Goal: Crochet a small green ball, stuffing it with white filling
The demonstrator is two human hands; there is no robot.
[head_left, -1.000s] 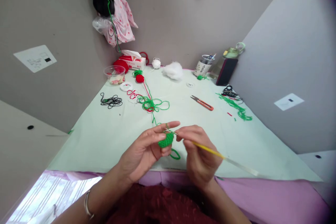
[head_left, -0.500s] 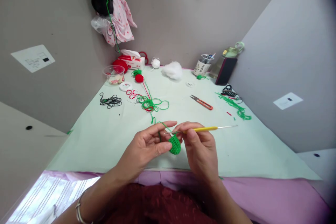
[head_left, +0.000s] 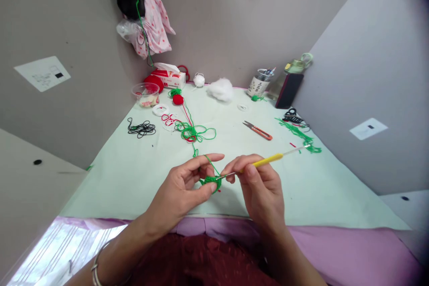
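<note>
My left hand pinches a small green crochet piece between thumb and fingers, its index finger stretched out with green yarn running over it. The piece is partly hidden by my thumb. In my right hand is a crochet hook with a yellow handle, held like a pen. Its left metal tip meets the upper edge of the green piece, while the other metal end points up to the right. A small red bit shows just under the piece.
Ahead lie tangled green yarn, black cord and orange-handled thread snips. Green yarn strands and a black hair claw are at right. Farther back stand a tissue box, white stuffing, a pen can and a dark phone.
The green piece has tilted over and shifted slightly left in my left hand. My right hand has moved a little right, with the hook now angled and its tip at the piece's edge.
</note>
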